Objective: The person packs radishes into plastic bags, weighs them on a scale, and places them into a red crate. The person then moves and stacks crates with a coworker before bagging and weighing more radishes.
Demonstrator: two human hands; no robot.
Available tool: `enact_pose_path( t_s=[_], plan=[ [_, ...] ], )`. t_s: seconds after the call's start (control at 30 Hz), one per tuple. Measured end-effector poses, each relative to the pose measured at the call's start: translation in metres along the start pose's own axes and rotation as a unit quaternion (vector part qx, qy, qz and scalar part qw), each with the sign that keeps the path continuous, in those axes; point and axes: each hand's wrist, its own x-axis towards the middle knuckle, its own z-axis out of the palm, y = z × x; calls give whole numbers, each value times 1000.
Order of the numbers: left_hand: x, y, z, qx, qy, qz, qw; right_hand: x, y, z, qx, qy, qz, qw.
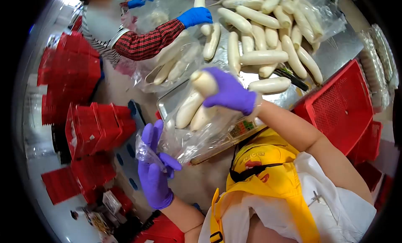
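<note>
In a purple glove, my right hand (232,92) grips a white daikon radish (202,84) from above, one end pointing away to the left. Beneath it a clear plastic bag (178,144) lies on a metal tray (165,104), with a couple of daikons (189,110) inside. My left hand (157,170), also purple-gloved, is at the bag's left side; its fingers are closed on a crumpled edge of the plastic. A loose daikon (270,85) lies just beyond my right wrist.
A pile of daikons (264,57) covers the metal table (347,44). Across from me, a co-worker's blue-gloved hand (195,17) holds a daikon near another filled bag (167,67). A dark-handled tool (293,78) lies by the pile. Red crates (339,107) stand right, with stacked ones (94,130) left.
</note>
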Motion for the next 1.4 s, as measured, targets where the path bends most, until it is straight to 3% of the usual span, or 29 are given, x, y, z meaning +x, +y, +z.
enact_pose_path(
  t_s=[0.07,0.1,0.2,0.27,0.33,0.4,0.47,0.5,0.53,0.63,0.77,0.8,0.83,0.87,0.93,1.0,1.03,1.07,1.13,1.2,1.27,1.33,1.37,1.4],
  plan=[
    [-2,4,1,-35,25,4,999,4,-20,-20,61,-37,78,994],
    [-4,7,0,-69,35,7,997,1,-32,-22,110,-26,75,991],
    [-8,7,-4,-111,49,43,992,0,-63,-35,68,-61,36,995],
    [-14,10,-10,-117,40,21,992,0,-86,-57,147,-92,31,984],
    [-22,9,-14,-125,28,-3,992,5,-75,-89,299,-65,-45,951],
    [-27,2,-10,-126,9,12,992,4,-74,-117,511,-2,-76,857],
    [-37,1,-12,-143,9,5,990,0,-72,-151,532,88,-76,839],
    [-43,-1,-18,-140,15,6,990,-1,-59,-172,505,118,-80,851],
    [-30,-9,-20,-146,-5,17,989,1,-33,-188,380,231,-69,893],
    [-23,-8,-14,-106,-17,28,994,7,14,-216,301,333,-20,893],
    [-10,20,0,-148,-99,40,983,25,83,-237,354,388,-11,851],
    [-7,25,3,-95,-50,10,994,33,95,-238,358,395,6,846],
    [-4,29,6,-39,1,-21,999,36,104,-243,338,373,58,862],
    [-1,32,12,-39,-11,-18,999,40,136,-256,266,360,136,884],
    [6,36,23,56,14,13,998,40,146,-270,-16,286,249,925],
    [16,39,31,64,25,15,998,35,126,-280,-184,230,251,922],
    [22,40,34,53,28,9,998,37,121,-280,-322,285,213,878],
    [25,40,36,43,30,0,999,37,114,-285,-317,342,112,878],
    [35,43,40,17,37,-17,999,59,98,-310,-369,398,47,839],
    [40,44,43,-7,42,-37,998,100,114,-342,-433,380,57,815],
    [42,43,42,-38,52,-56,996,152,130,-364,-541,339,100,763],
    [41,40,35,-124,61,-97,986,204,113,-369,-480,221,220,820],
    [41,35,28,-200,72,-130,968,229,115,-369,-443,188,320,816],
    [41,31,19,-312,92,-165,931,237,121,-366,-440,182,316,820]
  ],
)
